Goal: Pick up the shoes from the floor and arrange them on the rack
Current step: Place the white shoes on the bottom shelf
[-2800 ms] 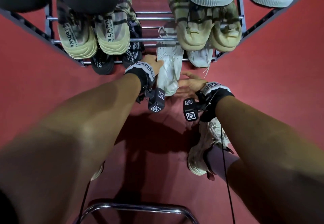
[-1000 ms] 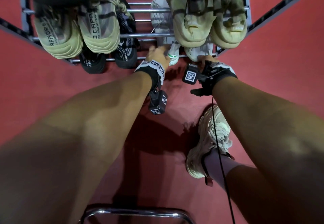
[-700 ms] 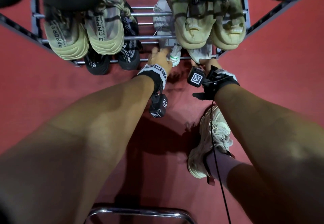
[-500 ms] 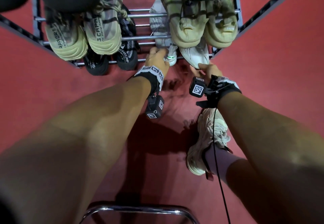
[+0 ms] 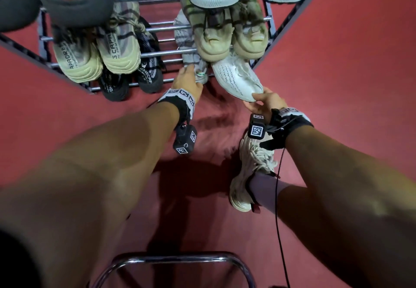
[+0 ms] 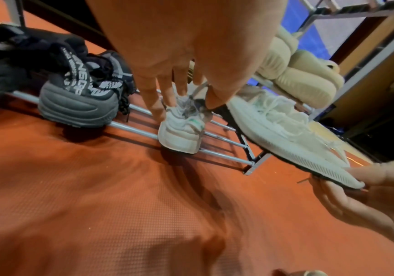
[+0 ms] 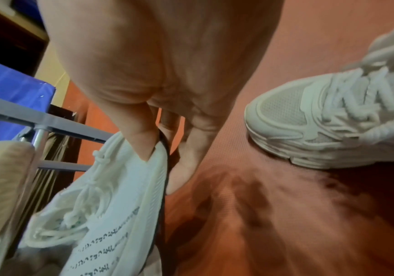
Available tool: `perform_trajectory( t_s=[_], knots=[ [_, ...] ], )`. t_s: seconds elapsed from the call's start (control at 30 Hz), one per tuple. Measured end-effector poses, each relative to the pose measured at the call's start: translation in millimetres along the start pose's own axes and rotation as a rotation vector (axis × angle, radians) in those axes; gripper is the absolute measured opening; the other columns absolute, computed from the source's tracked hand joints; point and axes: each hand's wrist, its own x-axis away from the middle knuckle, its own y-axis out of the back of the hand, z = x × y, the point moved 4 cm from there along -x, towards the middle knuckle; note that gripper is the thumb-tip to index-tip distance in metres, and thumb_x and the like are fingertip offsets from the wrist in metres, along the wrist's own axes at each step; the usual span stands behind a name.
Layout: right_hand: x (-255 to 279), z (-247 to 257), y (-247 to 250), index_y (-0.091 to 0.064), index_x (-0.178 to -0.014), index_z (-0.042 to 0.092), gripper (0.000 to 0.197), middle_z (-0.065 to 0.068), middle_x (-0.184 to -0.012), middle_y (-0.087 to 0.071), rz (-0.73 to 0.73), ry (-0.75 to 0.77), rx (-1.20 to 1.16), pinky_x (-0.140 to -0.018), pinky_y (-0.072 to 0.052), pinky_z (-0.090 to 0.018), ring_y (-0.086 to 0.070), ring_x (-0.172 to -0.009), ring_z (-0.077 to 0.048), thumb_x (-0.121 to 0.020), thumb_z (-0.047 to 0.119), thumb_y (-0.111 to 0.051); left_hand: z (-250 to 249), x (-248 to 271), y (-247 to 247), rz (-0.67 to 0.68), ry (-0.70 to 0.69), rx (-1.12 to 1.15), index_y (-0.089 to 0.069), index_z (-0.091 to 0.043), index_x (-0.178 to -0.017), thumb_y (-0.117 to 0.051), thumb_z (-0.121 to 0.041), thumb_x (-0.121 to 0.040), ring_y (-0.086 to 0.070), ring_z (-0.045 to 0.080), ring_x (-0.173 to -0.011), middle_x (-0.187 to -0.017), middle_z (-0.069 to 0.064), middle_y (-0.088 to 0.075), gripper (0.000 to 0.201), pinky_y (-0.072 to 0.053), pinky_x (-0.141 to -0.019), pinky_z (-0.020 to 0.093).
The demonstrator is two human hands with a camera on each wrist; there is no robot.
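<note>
Two white knit shoes seen from the head view at the near edge of the rack (image 5: 157,54), on its lowest tier. Left shoe (image 5: 198,71) lying on the bottom bars, heel toward the near side, with the left hand (image 5: 188,82) laid over its heel, fingers stretched forward onto it, relaxed rather than clenched. Right shoe (image 5: 237,78) tilted, one end under the tan pair (image 5: 231,39) on the tier above, the other end sticking out over the red floor (image 5: 337,85), pinched there by the right hand (image 5: 265,104), thumb on top, fingers beneath the sole. Farther left on the rack, a beige pair (image 5: 99,57) above a black pair (image 5: 132,80). Near right, a worn sneaker (image 5: 247,170) on the person's own foot. From the left wrist: straight fingers (image 6: 153,100) reaching down to the collar of the left shoe (image 6: 181,130), which sits on the bottom bars with its heel just at the front bar; touching or merely just above, cannot tell. To the left, the black pair (image 6: 80,97) on the same bars. To the right, the right shoe (image 6: 290,134) slanting off the bars, its near end held between thumb and fingers of the right hand (image 6: 366,194). From the right wrist: thumb (image 7: 141,138) pressed on the white upper of the right shoe (image 7: 111,214), fingers curled under its dark sole edge, laces hanging loose, far end reaching in under the rack frame (image 7: 56,121). To the right, the worn sneaker (image 7: 321,119) flat on the red floor (image 7: 286,224).
</note>
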Motion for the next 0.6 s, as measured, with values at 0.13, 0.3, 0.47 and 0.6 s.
perform_trajectory(
  t_s=[0.13, 0.3, 0.47, 0.6],
  knots=[
    [15.5, 6.0, 3.9, -0.057, -0.126, 0.005, 0.045, -0.016, -0.107, -0.062, 0.009, -0.001, 0.114, -0.055, -0.060, -0.027, -0.065, -0.086, -0.032, -0.088, -0.015, -0.045, -14.3, 13.9, 14.5, -0.115, -0.100, -0.039, -0.040, -0.012, -0.139, -0.051, -0.013, -0.090, -0.045, 0.030, -0.125, -0.140, 0.010, -0.042, 0.050, -0.041, -0.101, 0.037],
    [23.6, 12.7, 7.2, -0.058, -0.124, 0.008, 0.047, -0.009, -0.101, -0.063, 0.061, 0.031, 0.269, -0.065, -0.062, -0.033, -0.065, -0.088, -0.030, -0.087, -0.016, -0.042, -23.7, 26.4, 19.2, -0.154, -0.295, -0.173, -0.035, -0.008, -0.146, -0.050, -0.019, -0.094, -0.026, 0.025, -0.144, -0.154, 0.008, -0.031, 0.055, -0.028, -0.117, 0.040],
    [27.0, 17.0, 4.6, -0.067, -0.109, 0.016, 0.045, -0.006, -0.098, -0.066, 0.107, 0.069, 0.534, -0.063, -0.060, -0.028, -0.065, -0.083, -0.024, -0.085, -0.015, -0.045, -18.5, 26.6, 16.8, -0.106, -0.358, -0.311, -0.034, -0.014, -0.145, -0.057, -0.030, -0.090, -0.027, 0.024, -0.143, -0.152, 0.005, -0.033, 0.062, -0.022, -0.118, 0.046],
    [23.3, 14.4, -2.1, -0.064, -0.113, 0.017, 0.047, 0.001, -0.090, -0.066, 0.122, 0.066, 0.656, -0.049, -0.057, -0.022, -0.062, -0.074, -0.014, -0.085, -0.016, -0.046, -10.6, 27.0, 7.5, 0.235, -0.331, -0.425, -0.027, -0.019, -0.150, -0.062, -0.030, -0.088, -0.033, 0.026, -0.139, -0.150, 0.006, -0.039, 0.072, -0.020, -0.118, 0.050]
  ],
)
